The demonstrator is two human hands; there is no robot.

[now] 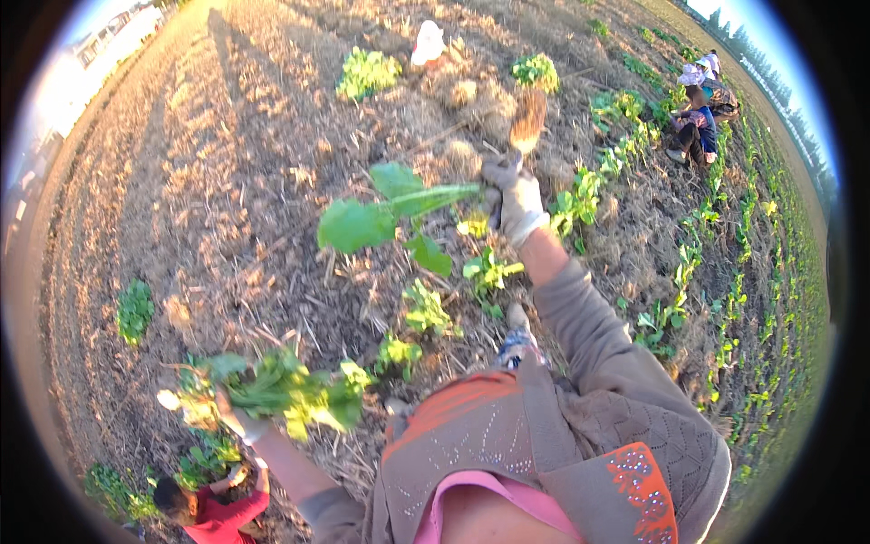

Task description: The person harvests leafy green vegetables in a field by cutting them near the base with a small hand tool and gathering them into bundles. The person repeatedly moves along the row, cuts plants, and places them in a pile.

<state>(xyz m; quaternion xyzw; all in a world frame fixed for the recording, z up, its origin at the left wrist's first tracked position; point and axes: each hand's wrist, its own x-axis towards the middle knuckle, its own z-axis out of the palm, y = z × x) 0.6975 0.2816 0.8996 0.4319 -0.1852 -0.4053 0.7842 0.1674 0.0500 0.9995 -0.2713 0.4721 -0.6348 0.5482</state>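
My right hand [514, 194], in a pale work glove with grey fingers, is stretched out ahead, closed around the base of a leafy green plant [363, 223]. Its broad leaves point left. A brown, blurred clump, perhaps its soil-covered roots [528, 122], sticks out past the far side of the fist. At the lower left, my left hand [234, 413] grips a bunch of leafy greens [285, 391]. The leaves spread to the right, with paler ends on the left. This hand also seems gloved, though the bunch hides part of its fingers.
Heaps of greens [368, 73] lie on straw-littered soil [272, 190]. A white bag-like object [428, 44] is at the far side. Plant rows [737, 285] run along the right. A person in red [228, 510] crouches at lower left; other people [700, 126] are at upper right.
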